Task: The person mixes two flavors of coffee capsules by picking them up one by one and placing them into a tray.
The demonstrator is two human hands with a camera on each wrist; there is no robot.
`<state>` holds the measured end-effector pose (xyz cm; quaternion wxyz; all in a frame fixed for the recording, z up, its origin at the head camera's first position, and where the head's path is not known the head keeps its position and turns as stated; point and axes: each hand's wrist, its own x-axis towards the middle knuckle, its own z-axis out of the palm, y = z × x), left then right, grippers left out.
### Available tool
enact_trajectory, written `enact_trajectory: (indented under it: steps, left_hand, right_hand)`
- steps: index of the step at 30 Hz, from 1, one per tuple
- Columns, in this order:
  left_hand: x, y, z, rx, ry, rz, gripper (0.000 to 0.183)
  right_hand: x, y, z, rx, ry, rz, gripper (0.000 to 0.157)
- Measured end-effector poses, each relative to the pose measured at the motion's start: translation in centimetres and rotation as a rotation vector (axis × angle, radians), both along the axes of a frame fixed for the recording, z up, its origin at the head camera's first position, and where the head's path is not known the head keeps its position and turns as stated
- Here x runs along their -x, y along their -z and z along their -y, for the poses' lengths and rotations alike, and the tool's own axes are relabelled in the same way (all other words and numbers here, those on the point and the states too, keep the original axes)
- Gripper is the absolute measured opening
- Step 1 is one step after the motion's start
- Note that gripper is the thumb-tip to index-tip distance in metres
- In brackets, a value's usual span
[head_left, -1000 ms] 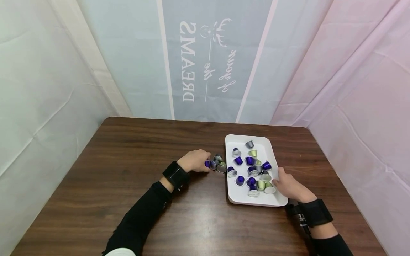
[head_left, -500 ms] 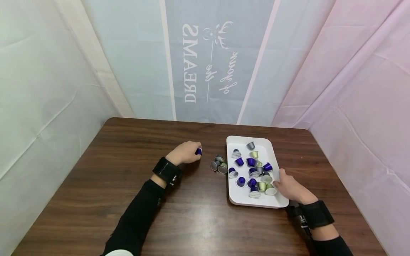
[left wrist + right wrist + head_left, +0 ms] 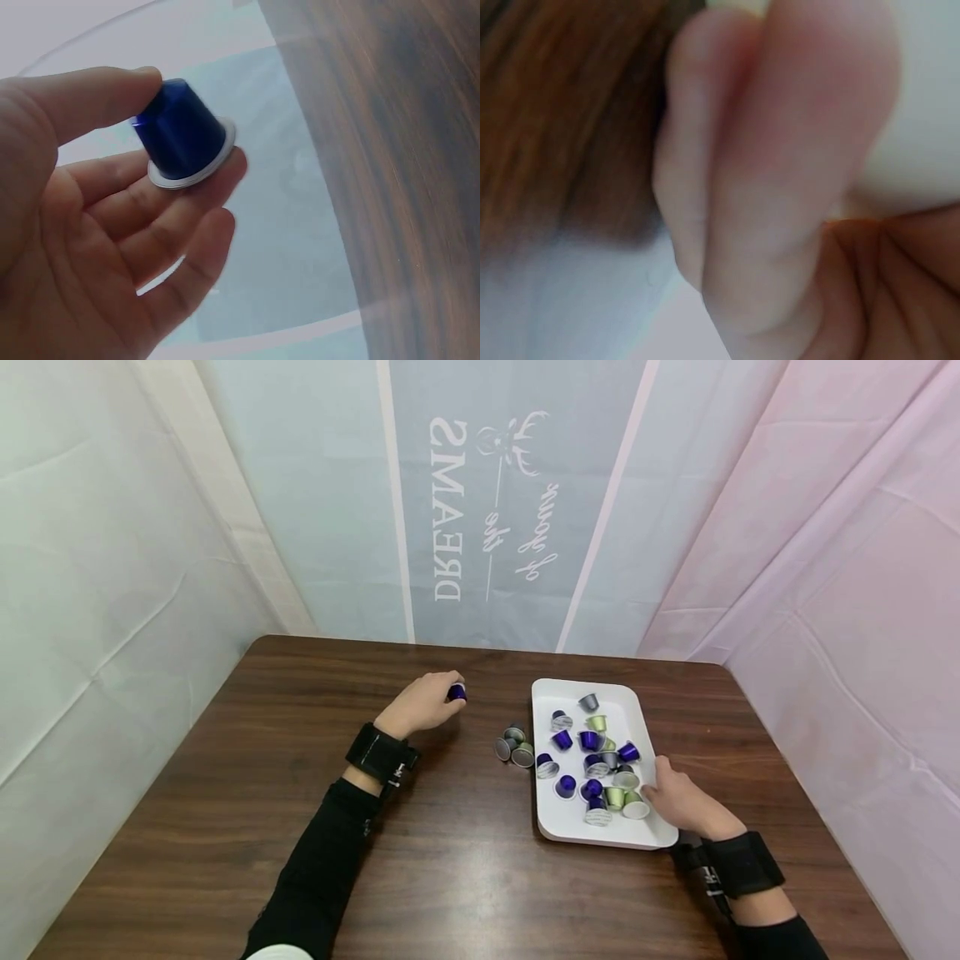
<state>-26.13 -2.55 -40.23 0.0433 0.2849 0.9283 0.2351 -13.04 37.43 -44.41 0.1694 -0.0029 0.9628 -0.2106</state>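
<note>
My left hand (image 3: 423, 703) pinches a dark blue coffee capsule (image 3: 182, 135) between the thumb and fingers, above the table's far half; its silvery rim faces the fingers. To its lower right, several grey and green capsules (image 3: 522, 755) lie in a small cluster against the left side of a white tray (image 3: 558, 828). Blue, green and grey capsules (image 3: 566, 786) lie scattered inside that tray. My right hand (image 3: 686, 797) grips the tray's right rim. Up close in the right wrist view, its blurred fingers (image 3: 772, 172) are bent beside the white tray wall.
The brown wooden table (image 3: 465, 885) reaches toward a pale printed curtain (image 3: 495, 510) at the back. White cloth (image 3: 97, 610) hangs at the left and pinkish cloth (image 3: 855, 568) at the right. Each wrist wears a black strap.
My left hand has drawn away from the capsule cluster, moving left and toward the far edge with the blue capsule in its fingers. The right hand stays on the tray rim.
</note>
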Motion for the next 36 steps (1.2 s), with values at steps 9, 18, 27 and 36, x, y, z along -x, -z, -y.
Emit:
enact_trajectory:
  steps: [9, 18, 27, 36]
  left_hand:
    - [-0.5, -0.8, -1.1, -0.04, 0.041, -0.101, 0.035]
    - [-0.5, -1.0, -2.7, -0.049, 0.084, -0.09, 0.038]
    - [0.1, -1.5, -5.0, -0.022, 0.142, -0.084, 0.032]
    - [0.4, -2.5, -7.6, 0.043, 0.226, -0.099, 0.028]
  right_hand:
    - [0.0, 0.0, -0.1, -0.001, 0.0, 0.004, 0.044]
    - [0.0, -0.1, 0.0, 0.005, 0.007, 0.014, 0.046]
    - [-0.1, -0.2, 0.1, 0.01, 0.012, 0.017, 0.047]
    - [0.0, -0.1, 0.0, 0.008, 0.016, 0.021, 0.052]
